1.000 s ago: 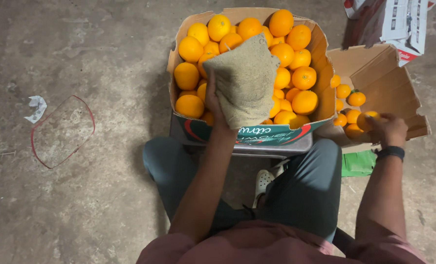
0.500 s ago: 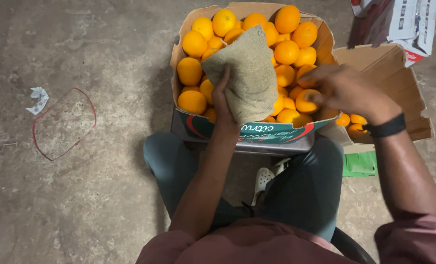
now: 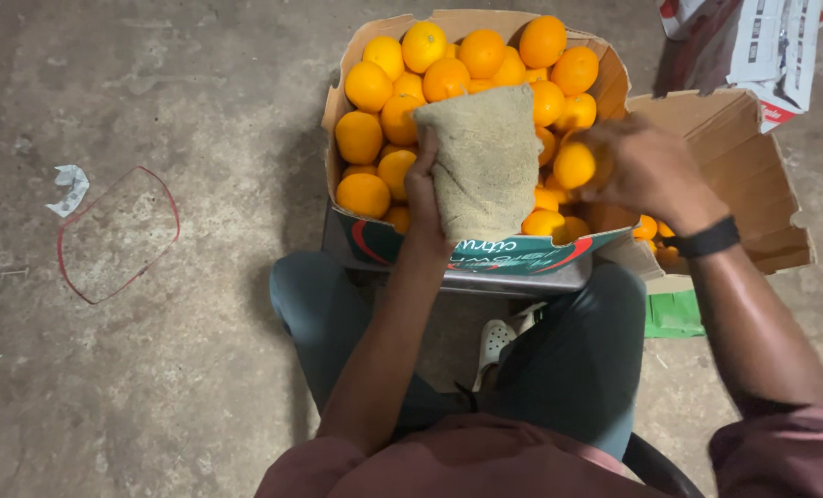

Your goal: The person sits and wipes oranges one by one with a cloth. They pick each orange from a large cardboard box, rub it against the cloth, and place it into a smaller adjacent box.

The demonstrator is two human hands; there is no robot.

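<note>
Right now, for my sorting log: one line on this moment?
left hand: holds burlap cloth | right hand: grips orange | cardboard box: full of oranges

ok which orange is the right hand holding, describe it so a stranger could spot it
Start at the cardboard box heaped with oranges in front of the person's knees. Just right of the burlap cloth, the right hand grips one orange. It is the only one wrapped by fingers and lifted above the pile.

The right hand [image 3: 647, 171] has come across from the open brown cardboard box [image 3: 734, 175] at the side and now grips a round orange fruit [image 3: 574, 164] just beside the coarse burlap cloth [image 3: 485, 161].
</note>
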